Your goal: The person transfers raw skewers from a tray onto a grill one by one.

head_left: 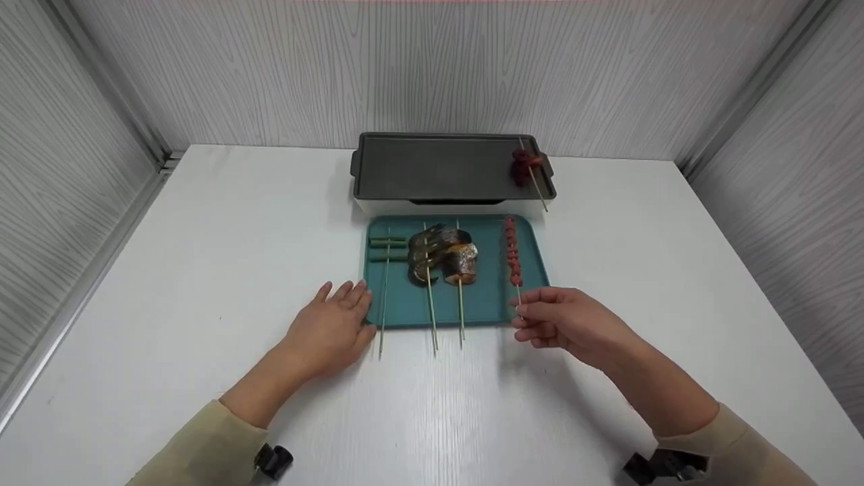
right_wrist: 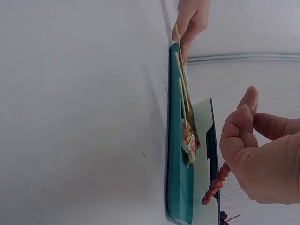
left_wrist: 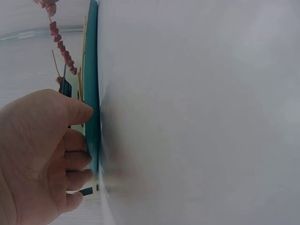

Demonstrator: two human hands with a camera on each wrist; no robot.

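Observation:
My right hand [head_left: 574, 320] pinches the bare stick end of a skewer of red meat pieces [head_left: 512, 251], which is held over the right part of a teal tray [head_left: 487, 297]. In the right wrist view the meat skewer [right_wrist: 216, 184] hangs above the tray [right_wrist: 174, 187], partly hidden by the hand. My left hand [head_left: 331, 329] lies with fingers extended at the tray's left edge; the left wrist view shows its thumb and fingertips against the tray's side [left_wrist: 92, 93]. On the tray lie a green vegetable skewer [head_left: 388, 256], a dark glossy skewer [head_left: 422, 256] and a fish-like skewer [head_left: 461, 262].
Behind the tray stands a black griddle plate [head_left: 439, 165] on a pale base. A dark red skewer [head_left: 523, 167] lies at its right end, its stick poking over the front edge. Wood-grain panels [head_left: 432, 74] enclose the white table [head_left: 256, 223] at the back and sides.

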